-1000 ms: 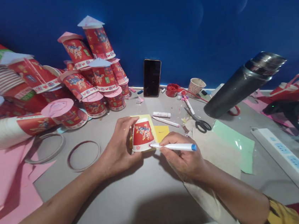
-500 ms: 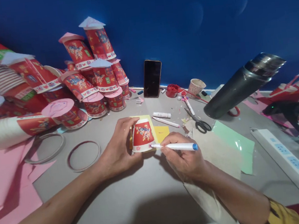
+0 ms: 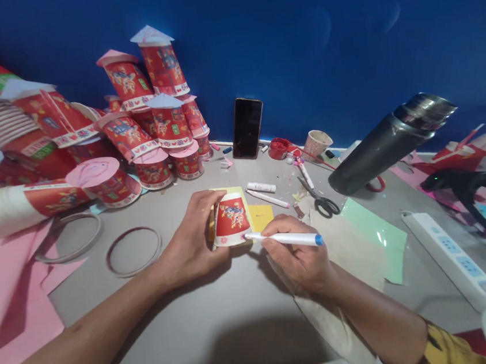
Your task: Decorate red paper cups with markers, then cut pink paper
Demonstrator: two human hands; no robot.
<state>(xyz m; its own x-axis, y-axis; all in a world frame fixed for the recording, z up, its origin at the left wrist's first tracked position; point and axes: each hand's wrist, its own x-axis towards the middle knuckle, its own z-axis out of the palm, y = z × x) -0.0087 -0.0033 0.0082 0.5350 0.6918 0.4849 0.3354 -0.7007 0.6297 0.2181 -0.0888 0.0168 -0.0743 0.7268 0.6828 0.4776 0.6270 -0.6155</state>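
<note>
My left hand (image 3: 192, 239) is wrapped round an upside-down red paper cup (image 3: 231, 221) that stands on a pale yellow sheet (image 3: 245, 205) on the grey table (image 3: 214, 318). In my right hand (image 3: 296, 257) I pinch a white marker with a blue end (image 3: 288, 238), its tip touching the cup's rim at the lower right. A darker yellow square (image 3: 261, 215) lies just right of the cup.
A pile of decorated red cups (image 3: 150, 122) stands at the back left, pink paper (image 3: 6, 288) and two rings (image 3: 134, 251) on the left. A phone (image 3: 247, 127) leans on the blue wall. Scissors (image 3: 321, 200), markers (image 3: 266, 194), a dark flask (image 3: 388, 140), green paper (image 3: 376, 231) and a power strip (image 3: 451, 258) lie to the right.
Both hands stay on the cup and the marker, which has hardly moved at the rim. The view has shifted slightly.
</note>
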